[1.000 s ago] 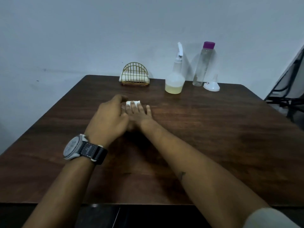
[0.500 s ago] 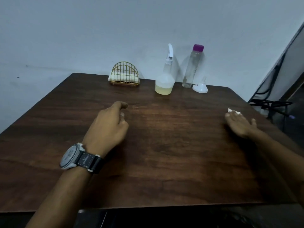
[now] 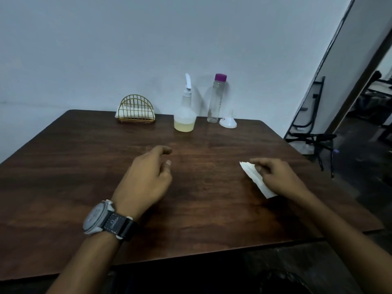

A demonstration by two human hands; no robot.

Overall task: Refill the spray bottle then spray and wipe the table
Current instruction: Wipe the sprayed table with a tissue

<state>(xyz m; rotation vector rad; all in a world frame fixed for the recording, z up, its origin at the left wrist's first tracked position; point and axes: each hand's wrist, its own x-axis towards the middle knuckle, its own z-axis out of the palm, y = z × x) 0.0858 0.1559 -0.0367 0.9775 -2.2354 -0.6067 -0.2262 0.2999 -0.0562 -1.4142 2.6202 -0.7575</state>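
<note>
Right hand is pinching a white tissue, fingers curled closed on it, the paper trailing back under the palm onto the desk. Left hand, wearing a wristwatch, is hovering loosely curled and holding nothing. Well beyond both sets of fingertips the spray bottle is standing upright with yellowish liquid, a purple-capped bottle and white funnel just right of it, a wire napkin holder to its left.
</note>
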